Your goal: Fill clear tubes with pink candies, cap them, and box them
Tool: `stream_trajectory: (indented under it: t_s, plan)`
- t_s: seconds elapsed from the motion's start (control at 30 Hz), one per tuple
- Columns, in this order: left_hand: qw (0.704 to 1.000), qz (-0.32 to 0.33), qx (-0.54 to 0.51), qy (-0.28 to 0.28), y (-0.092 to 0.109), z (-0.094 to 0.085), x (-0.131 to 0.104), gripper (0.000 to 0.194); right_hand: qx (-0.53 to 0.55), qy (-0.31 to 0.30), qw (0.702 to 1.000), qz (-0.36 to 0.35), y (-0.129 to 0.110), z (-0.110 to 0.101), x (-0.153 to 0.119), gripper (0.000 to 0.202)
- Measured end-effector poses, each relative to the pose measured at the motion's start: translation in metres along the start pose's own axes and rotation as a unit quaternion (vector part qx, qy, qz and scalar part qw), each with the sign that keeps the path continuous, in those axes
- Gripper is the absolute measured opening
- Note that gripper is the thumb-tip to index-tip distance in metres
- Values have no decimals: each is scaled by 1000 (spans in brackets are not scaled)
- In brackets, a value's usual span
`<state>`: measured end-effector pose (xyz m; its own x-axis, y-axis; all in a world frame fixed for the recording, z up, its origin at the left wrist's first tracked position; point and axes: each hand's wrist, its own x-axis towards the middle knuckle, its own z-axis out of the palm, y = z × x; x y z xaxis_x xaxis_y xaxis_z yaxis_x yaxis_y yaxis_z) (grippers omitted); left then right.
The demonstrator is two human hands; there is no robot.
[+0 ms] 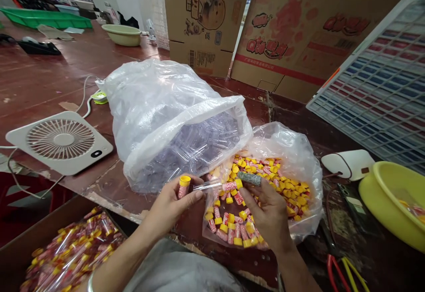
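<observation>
My left hand [175,203] is closed on a clear plastic tube [209,186], with a small yellow-capped pink-and-white piece [183,187] also held upright in its fingers. My right hand [265,208] pinches another yellow-capped piece [232,185] at the tube's right end; how deep it sits inside I cannot tell. A grey speckled wrap [249,178] covers a finger of this hand. Beneath the hands, many loose yellow-capped pieces [232,232] spill from a clear bag [282,137]. Behind them lies a white woven sack [159,88], its mouth showing many clear tubes [202,143].
At lower left, a box holds many filled tubes [76,252]. A white fan [63,139] lies on the table at left. To the right are a yellow basin [388,203], red-and-yellow-handled pliers [338,261] and a plastic crate [381,79]. Cardboard boxes [282,30] stand behind.
</observation>
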<state>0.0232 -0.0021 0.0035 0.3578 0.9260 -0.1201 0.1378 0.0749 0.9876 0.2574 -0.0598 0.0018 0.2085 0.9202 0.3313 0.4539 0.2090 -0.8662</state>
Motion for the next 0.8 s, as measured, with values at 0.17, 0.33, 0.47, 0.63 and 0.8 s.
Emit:
stream_trajectory:
  t_s: [0.17, 0.33, 0.47, 0.63, 0.8]
  plan:
    - [985, -54, -153, -57, -9, 19, -8, 32, 25, 2, 1000, 8, 1, 8, -4, 20]
    - [939, -123, -309, -90, -6, 37, -15, 35, -41, -53, 997, -45, -7, 8, -2, 17]
    - [915, -135, -344, -163, -4, 47, -14, 37, -147, -128, 968, -157, -16, 11, -4, 43]
    - [923, -113, -329, -165, -1, 50, -5, 37, -264, -73, 928, -253, -9, 26, -15, 64]
    - [925, -123, -280, -223, 2, 54, 3, 40, -299, -37, 904, -302, -7, 36, -20, 43]
